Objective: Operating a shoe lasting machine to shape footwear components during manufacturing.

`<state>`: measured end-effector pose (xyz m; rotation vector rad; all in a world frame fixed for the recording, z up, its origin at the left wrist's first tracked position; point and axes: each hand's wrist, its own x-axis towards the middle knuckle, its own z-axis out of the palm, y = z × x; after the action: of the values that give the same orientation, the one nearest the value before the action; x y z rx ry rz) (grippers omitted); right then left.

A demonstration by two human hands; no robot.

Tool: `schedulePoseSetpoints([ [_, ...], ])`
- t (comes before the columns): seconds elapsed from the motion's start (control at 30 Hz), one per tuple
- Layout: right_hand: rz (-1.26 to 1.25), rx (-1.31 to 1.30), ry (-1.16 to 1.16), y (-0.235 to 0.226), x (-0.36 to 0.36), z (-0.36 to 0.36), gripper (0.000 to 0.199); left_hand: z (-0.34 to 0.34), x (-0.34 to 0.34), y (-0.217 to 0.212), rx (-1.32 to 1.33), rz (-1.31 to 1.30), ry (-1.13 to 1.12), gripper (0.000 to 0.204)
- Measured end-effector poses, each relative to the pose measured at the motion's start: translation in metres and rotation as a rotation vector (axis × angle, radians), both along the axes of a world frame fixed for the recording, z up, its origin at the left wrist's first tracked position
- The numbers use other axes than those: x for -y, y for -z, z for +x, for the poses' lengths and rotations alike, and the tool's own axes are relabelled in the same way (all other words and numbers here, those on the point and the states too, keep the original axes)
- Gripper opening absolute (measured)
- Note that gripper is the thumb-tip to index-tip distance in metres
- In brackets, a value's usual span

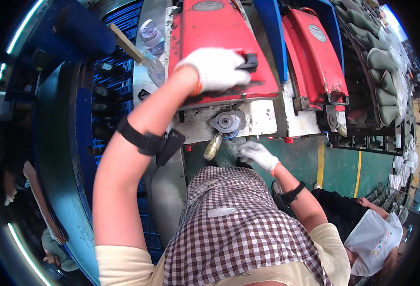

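My left hand (214, 69), in a white knit glove, reaches over the red machine cover (219, 35). Its fingers close round a black handle (251, 62) near the cover's front edge. Below that edge, on a stained white base, a round grey metal clamp piece (226, 122) juts forward, with a lever grip wrapped in yellowish tape (213, 146) hanging from it. My right hand (256, 154), gloved in white too, hovers in front of the base, close to my apron. Its fingers are loosely bent and apart, with nothing visible in them.
A second red machine (317, 52) with blue side panels (273, 35) stands to the right. Racks of grey-green shoe-shaped pieces (381, 62) fill the far right. A clear bottle (151, 38) stands left of the cover. Another person (374, 238) is at the lower right.
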<state>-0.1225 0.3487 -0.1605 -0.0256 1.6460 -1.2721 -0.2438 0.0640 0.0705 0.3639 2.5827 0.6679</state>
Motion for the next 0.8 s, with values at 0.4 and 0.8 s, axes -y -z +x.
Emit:
schedulePoseSetpoints([
  [0.4, -0.768, 0.829, 0.267, 0.007, 0.1, 0.005, 0.046, 0.041, -0.026, 0.113, -0.252, -0.207, -0.048, 0.038],
  [0.8, 0.044, -0.432, 0.464, -0.043, -0.121, -0.077, 0.027, 0.046, -0.041, 0.113, -0.319, 0.159, -0.517, 0.029],
])
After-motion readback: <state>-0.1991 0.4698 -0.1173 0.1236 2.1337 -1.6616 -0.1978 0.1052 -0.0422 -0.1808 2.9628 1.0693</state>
